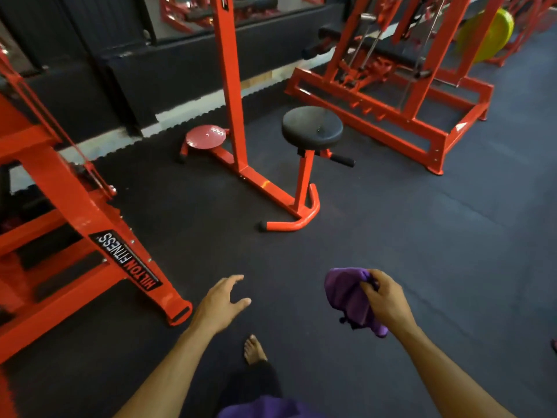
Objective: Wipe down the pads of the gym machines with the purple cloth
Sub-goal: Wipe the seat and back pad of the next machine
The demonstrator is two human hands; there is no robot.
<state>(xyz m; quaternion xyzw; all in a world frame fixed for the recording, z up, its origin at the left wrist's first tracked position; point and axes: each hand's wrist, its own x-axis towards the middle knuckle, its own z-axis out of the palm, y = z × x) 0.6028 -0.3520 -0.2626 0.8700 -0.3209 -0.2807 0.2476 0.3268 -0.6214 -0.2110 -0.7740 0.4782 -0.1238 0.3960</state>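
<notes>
Both bare forearms reach forward at about the same height, the left hand (221,303) empty with fingers spread and loosely extended, thumb apart, while the right hand (387,298) has its fingers curled round a bunched purple cloth (346,292), knuckles uppermost.

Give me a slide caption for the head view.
Right hand grips purple cloth, left hand open, facing round black seat pad.

The right hand (387,300) grips a bunched purple cloth (349,297) above the dark rubber floor (422,236). The left hand (221,303) is held out with fingers spread, holding nothing. Ahead stands a round black padded stool (312,126) on an orange-red steel frame (238,116), with a bare foot (254,348) below.
</notes>
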